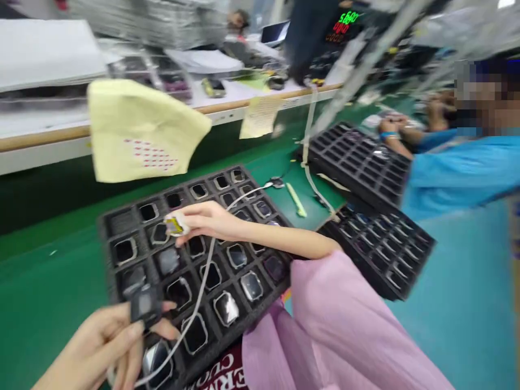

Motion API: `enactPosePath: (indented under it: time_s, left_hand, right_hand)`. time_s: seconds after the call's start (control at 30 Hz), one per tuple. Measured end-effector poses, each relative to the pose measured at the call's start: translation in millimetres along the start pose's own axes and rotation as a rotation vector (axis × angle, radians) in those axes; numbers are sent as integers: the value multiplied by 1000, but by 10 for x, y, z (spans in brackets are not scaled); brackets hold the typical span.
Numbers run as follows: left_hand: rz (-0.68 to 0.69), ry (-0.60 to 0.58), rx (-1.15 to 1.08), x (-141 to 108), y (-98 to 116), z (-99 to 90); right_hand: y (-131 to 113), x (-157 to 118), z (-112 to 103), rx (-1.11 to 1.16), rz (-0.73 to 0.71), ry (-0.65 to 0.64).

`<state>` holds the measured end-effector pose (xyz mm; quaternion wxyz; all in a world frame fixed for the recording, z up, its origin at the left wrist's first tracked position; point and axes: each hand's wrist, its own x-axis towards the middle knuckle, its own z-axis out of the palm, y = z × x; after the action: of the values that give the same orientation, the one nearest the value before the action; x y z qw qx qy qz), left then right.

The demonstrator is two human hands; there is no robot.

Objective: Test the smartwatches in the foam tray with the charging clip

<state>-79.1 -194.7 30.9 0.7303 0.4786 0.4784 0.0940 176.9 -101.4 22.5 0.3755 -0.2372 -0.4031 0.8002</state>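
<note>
My left hand (116,341) grips a dark, square watch case (145,304) between thumb and fingers, above the near left part of a black foam tray (106,260). In my right hand (209,219) is a small silvery-white piece with a yellow patch (176,223), pinched at the fingertips over the tray's far rows. Square watch cases with dark screens, such as this watch (226,307), lie in the tray's compartments. A white cable (205,276) crosses the tray from near my left hand up to a small dark connector (276,182).
A yellow sheet (142,130) hangs from the shelf edge (219,108). Right of the tray lie a pale green stick (296,200) and two more black trays: an upper tray (337,160) overlapping a lower tray (400,287). A person in a blue sleeve (459,168) works at the right.
</note>
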Motion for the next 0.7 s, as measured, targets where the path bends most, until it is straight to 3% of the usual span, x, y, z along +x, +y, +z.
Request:
enactPosePath:
  time_s: [0.03, 0.1, 0.23, 0.37, 0.57, 0.7]
  left_hand:
    - [-51, -44, -62, 24, 40, 60]
    - [7, 3, -149, 165, 114, 106]
    - [185, -10, -299, 470, 150, -23]
    - [237, -26, -346, 535, 103, -74]
    - [345, 125, -232, 523, 62, -49]
    - [382, 186, -273, 546, 74, -41]
  right_hand:
    - [-14, -44, 70, -95, -17, -1]
    - [-21, -100, 156, -309, -35, 1]
    - [73, -52, 173, -770, -180, -35]
    - [187, 37, 187, -1212, -343, -186]
    - [229, 86, 286, -1540, -414, -251]
    - [209, 133, 344, -1702, -483, -283]
